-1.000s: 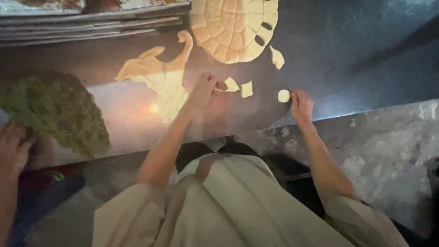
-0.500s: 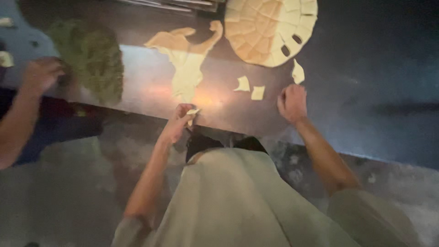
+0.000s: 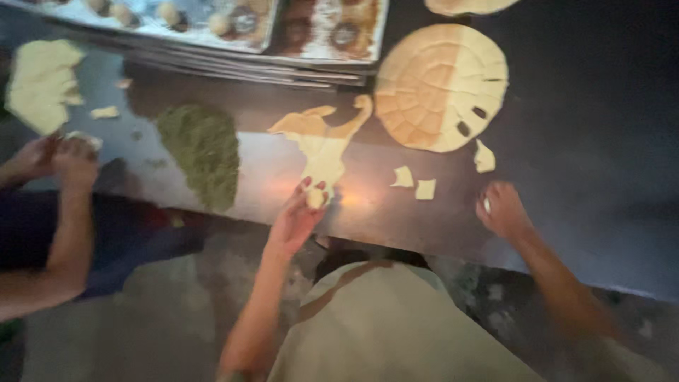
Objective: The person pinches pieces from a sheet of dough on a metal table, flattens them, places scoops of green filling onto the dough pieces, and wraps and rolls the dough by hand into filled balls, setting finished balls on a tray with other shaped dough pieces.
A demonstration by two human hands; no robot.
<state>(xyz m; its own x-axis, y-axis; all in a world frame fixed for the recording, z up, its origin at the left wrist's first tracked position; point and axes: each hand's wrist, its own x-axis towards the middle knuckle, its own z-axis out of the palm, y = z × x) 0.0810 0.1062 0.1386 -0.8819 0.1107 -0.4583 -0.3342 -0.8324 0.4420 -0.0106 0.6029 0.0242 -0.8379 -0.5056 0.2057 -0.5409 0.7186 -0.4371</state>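
Dough fills the dark counter (image 3: 566, 127): the left hand (image 3: 297, 216) pinches a small pale dough piece (image 3: 315, 198) at the lower end of a ragged dough sheet (image 3: 322, 145). The right hand (image 3: 502, 209) rests on the counter, fingers curled; whether it holds anything, I cannot tell. Two cut squares (image 3: 414, 182) lie between the hands, below a scored round of dough (image 3: 438, 85).

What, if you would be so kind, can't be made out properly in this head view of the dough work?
- Right hand: motion blur; whether it holds anything cannot be told.
- Left hand: its fingers cover most of a small dough piece, so its shape is hidden.
- Trays: cut by the top edge and blurred; contents unclear.
- Another person's hands: blurred; the pale bit there is unclear.
- Green heap: too blurred to identify.
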